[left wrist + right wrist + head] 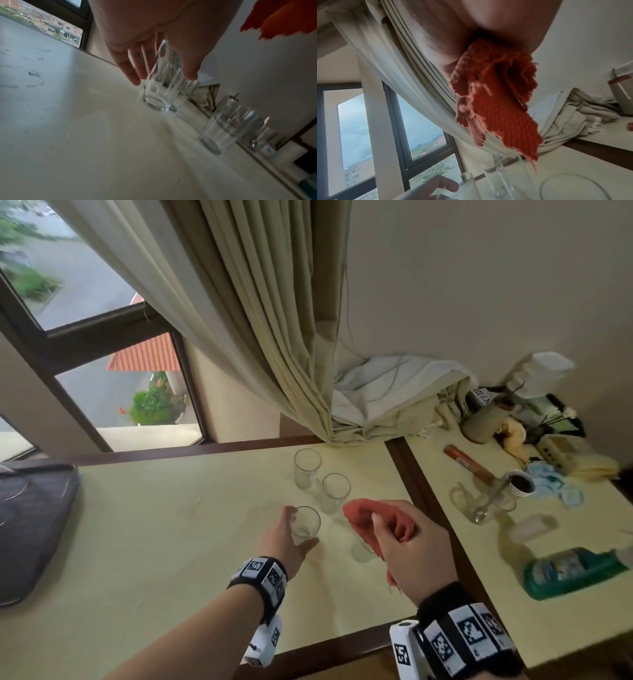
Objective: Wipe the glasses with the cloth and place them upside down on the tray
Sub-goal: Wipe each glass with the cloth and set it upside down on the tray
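Observation:
Several clear glasses stand upright on the cream table (pixel 171 525). My left hand (pixel 301 525) has its fingers behind and its thumb in front of the nearest glass (pixel 306 523), which stands on the table; in the left wrist view the glass (pixel 164 86) sits between fingers and thumb. My right hand (pixel 394 529) holds a bunched red cloth (pixel 363 515) just right of that glass, and the cloth (pixel 496 108) hangs from the palm. Two more glasses (pixel 307 467) (pixel 335 493) stand behind. Another glass (pixel 363 549) is partly hidden under the cloth. A dark tray (pixel 34 525) lies at far left.
A beige curtain (pixel 274 337) hangs to the table's back edge. A dark wooden strip (pixel 421 491) separates a second table on the right, which carries a glass mug with a spoon (pixel 479 505), a paper cup (pixel 520 482), a teal bottle (pixel 575 571) and other clutter.

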`<state>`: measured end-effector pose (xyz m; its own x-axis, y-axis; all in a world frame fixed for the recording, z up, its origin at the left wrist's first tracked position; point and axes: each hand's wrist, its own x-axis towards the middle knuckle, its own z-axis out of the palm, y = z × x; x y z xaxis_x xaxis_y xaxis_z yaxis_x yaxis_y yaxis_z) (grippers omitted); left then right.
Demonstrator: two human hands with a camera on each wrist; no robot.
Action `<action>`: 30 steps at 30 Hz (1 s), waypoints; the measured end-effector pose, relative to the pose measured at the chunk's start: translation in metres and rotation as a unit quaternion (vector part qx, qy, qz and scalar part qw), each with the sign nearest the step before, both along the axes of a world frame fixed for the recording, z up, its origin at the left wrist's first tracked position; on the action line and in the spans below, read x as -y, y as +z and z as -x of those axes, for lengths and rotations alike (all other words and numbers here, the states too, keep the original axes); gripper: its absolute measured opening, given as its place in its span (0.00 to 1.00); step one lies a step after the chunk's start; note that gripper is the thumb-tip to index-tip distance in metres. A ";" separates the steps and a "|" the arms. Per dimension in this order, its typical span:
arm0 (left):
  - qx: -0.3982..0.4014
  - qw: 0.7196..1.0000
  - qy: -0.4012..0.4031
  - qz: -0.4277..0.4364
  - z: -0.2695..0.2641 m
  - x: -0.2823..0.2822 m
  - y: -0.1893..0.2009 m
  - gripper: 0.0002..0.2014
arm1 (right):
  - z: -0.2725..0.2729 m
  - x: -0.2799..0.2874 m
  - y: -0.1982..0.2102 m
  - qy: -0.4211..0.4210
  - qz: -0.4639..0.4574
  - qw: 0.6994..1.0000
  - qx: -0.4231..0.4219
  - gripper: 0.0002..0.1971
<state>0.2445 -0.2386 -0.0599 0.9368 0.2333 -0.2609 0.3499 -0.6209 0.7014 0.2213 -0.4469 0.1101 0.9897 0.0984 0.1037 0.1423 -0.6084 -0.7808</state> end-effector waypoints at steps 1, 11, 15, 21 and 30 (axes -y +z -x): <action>0.004 1.000 0.011 0.014 0.004 -0.001 0.004 0.37 | 0.000 0.000 0.000 0.007 -0.001 1.000 0.004 0.15; 0.232 0.923 0.148 0.267 0.041 -0.069 0.162 0.32 | -0.021 -0.052 0.048 0.050 -0.118 0.979 0.156 0.15; 0.274 0.873 0.148 0.376 0.042 -0.090 0.229 0.40 | -0.030 -0.104 0.091 0.060 -0.197 0.957 0.205 0.11; 0.304 0.795 0.129 0.509 0.044 -0.107 0.307 0.35 | -0.024 -0.186 0.160 0.175 -0.264 0.929 0.190 0.21; 0.370 0.803 0.061 0.463 0.050 -0.159 0.380 0.27 | -0.005 -0.228 0.145 0.313 -0.185 0.861 0.355 0.42</action>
